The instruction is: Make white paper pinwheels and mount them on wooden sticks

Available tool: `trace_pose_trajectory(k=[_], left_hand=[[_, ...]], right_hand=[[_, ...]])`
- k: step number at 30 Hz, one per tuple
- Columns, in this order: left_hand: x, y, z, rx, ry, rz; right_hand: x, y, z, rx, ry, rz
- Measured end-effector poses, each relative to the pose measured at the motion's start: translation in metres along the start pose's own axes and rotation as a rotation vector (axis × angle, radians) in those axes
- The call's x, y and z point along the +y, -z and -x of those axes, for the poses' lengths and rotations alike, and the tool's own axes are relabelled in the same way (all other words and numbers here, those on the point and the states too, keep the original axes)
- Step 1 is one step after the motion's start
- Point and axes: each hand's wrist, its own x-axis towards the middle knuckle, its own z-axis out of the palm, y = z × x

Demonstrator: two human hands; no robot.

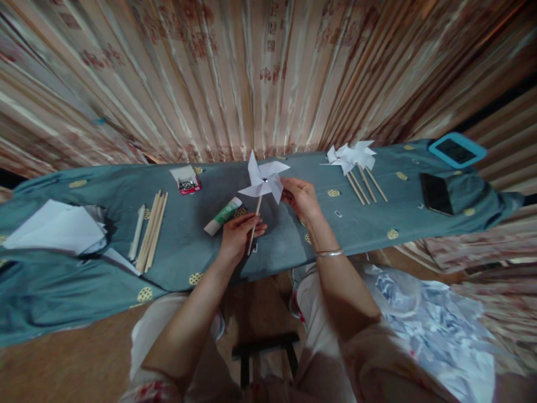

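A white paper pinwheel (pixel 263 178) on a wooden stick is held upright over the middle of the cloth. My left hand (pixel 241 234) is closed around its stick below the blades. The fingers of my right hand (pixel 300 196) pinch at the right-hand blade; their tips are partly hidden. A silver-coloured pin head shows at the pinwheel's centre. Just left of my left hand lies a green and white glue stick (pixel 224 215). Behind it stands an open small red and white box (pixel 187 182) with metal pins inside.
Several finished pinwheels (pixel 352 158) lie at the back right, near a dark phone (pixel 437 193) and a blue-framed digital clock (pixel 457 150). At left are wooden sticks (pixel 151 232), a white pen-like tool (pixel 136 232) and paper sheets (pixel 54 226). A plastic bag (pixel 440 330) sits below right.
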Motion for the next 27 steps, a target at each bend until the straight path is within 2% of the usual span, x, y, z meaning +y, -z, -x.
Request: trace_pose_trajectory(k=[7,27], left_hand=[[-0.001,0.001,-0.002,0.013,-0.013,-0.004],[-0.001,0.004,-0.004,-0.004,-0.065,0.0]], right_hand=[[-0.004,-0.006,0.006,-0.024,-0.051,-0.079],[0.004,-0.016,0.01,-0.074,-0.187,-0.128]])
